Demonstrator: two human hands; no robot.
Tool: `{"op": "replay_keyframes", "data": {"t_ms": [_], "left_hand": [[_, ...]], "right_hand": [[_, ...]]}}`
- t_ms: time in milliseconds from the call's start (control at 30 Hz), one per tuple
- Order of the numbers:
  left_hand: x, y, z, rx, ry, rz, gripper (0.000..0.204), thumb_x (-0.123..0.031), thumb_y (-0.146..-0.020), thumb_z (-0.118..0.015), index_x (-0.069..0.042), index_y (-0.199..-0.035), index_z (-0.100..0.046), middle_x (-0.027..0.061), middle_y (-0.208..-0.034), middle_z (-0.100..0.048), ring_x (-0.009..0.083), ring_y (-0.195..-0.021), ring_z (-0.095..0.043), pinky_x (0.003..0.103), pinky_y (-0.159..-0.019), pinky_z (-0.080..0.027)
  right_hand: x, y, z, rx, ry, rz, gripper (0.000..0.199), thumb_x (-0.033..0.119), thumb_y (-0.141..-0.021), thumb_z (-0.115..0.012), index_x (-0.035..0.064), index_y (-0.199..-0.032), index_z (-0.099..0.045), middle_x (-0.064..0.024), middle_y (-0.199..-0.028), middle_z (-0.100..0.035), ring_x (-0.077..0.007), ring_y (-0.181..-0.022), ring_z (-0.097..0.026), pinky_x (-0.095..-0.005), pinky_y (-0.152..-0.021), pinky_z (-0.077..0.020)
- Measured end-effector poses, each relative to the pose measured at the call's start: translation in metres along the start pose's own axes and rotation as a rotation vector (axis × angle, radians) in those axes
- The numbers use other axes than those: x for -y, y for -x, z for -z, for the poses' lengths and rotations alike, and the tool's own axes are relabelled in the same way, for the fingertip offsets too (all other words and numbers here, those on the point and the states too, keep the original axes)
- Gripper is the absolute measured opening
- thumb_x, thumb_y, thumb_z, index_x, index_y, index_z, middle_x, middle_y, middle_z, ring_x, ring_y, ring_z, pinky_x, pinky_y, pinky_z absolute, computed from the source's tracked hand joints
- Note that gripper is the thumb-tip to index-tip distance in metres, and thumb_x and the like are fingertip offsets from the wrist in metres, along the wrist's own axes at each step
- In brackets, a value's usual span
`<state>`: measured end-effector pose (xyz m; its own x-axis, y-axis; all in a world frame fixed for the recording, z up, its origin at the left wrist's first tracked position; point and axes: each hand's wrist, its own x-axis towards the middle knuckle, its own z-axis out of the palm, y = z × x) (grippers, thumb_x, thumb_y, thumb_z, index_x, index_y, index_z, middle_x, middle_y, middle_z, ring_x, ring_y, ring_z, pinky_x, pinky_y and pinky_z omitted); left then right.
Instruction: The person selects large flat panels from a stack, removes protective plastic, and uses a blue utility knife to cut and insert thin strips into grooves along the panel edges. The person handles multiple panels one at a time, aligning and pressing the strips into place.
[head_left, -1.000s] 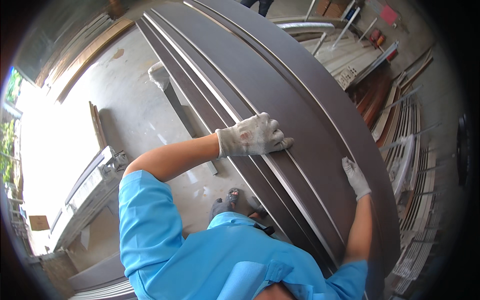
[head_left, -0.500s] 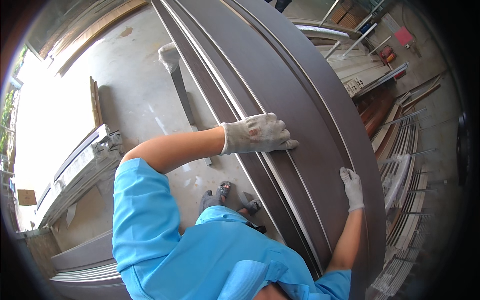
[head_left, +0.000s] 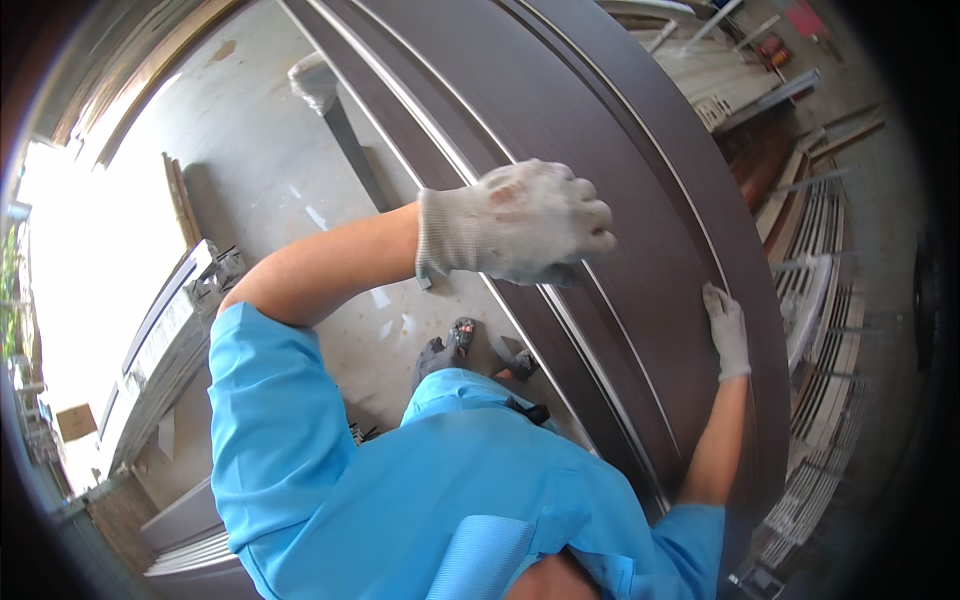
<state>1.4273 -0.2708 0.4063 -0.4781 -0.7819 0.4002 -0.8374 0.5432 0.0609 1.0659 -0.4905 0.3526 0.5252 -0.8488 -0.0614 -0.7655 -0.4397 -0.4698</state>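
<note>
Working with two gloved hands over long dark-brown panels [head_left: 655, 270], the person leaned in from the near side. Panels lay lengthwise in a slant from upper centre to lower right, right of the feet [head_left: 445, 350] and above the grey floor [head_left: 410, 330]. Left hand [head_left: 516, 222] was over the seam beside the narrower slats [head_left: 392, 120], its grip curled inward, knuckles up; blur and the hidden underside meant I could not tell whether it pinched an edge or touched at all. Right hand [head_left: 728, 330] was at the pale trim line [head_left: 688, 200] on the far side, fingers close together; pinching or merely resting, I could not tell. Judgement on handling: lengths like these would probably swing or flex, so two well-separated contacts and even pressure seemed best. Flat fingers should spare the finish; fingertips were better kept out of the seams. A plastic-ended grey bar [head_left: 355, 160] stuck out beside the slats, so footing there deserved care.
</note>
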Motion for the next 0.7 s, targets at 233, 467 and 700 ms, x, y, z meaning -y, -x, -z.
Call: {"op": "replay_keyframes", "data": {"t_ms": [233, 467, 700], "left_hand": [[0.035, -0.026, -0.029, 0.059, 0.152, 0.169, 0.044, -0.041, -0.084, -0.073, -0.01, -0.115, -0.067, 0.0104, -0.105, -0.066, 0.0303, -0.102, -0.065, 0.046, -0.084, -0.054], [0.043, -0.117, -0.091, 0.163, 0.217, 0.196, 0.052, -0.058, -0.092, -0.058, -0.012, -0.11, -0.073, 0.0127, -0.106, -0.069, 0.0328, -0.099, -0.065, 0.046, -0.089, -0.047], [0.051, -0.124, -0.12, 0.165, 0.095, -0.036, 0.034, -0.041, -0.095, -0.063, -0.01, -0.103, -0.073, 0.0135, -0.093, -0.069, 0.0336, -0.091, -0.064, 0.047, -0.076, -0.049]], "right_hand": [[0.04, 0.032, -0.007, -0.035, 0.11, -0.021, 0.065, 0.062, -0.092, -0.055, 0.0015, -0.11, -0.072, -0.0262, -0.101, -0.069, -0.0423, -0.1, -0.065, -0.046, -0.084, -0.0488], [0.046, 0.044, -0.019, -0.122, 0.065, 0.013, 0.058, 0.062, -0.091, -0.057, 0.008, -0.102, -0.075, -0.0186, -0.09, -0.072, -0.0385, -0.087, -0.07, -0.0457, -0.077, -0.0524], [0.03, 0.064, -0.043, -0.327, 0.182, 0.027, 0.059, 0.065, -0.088, -0.058, 0.0108, -0.106, -0.072, -0.0139, -0.09, -0.072, -0.0341, -0.081, -0.071, -0.0469, -0.075, -0.0553]]}}
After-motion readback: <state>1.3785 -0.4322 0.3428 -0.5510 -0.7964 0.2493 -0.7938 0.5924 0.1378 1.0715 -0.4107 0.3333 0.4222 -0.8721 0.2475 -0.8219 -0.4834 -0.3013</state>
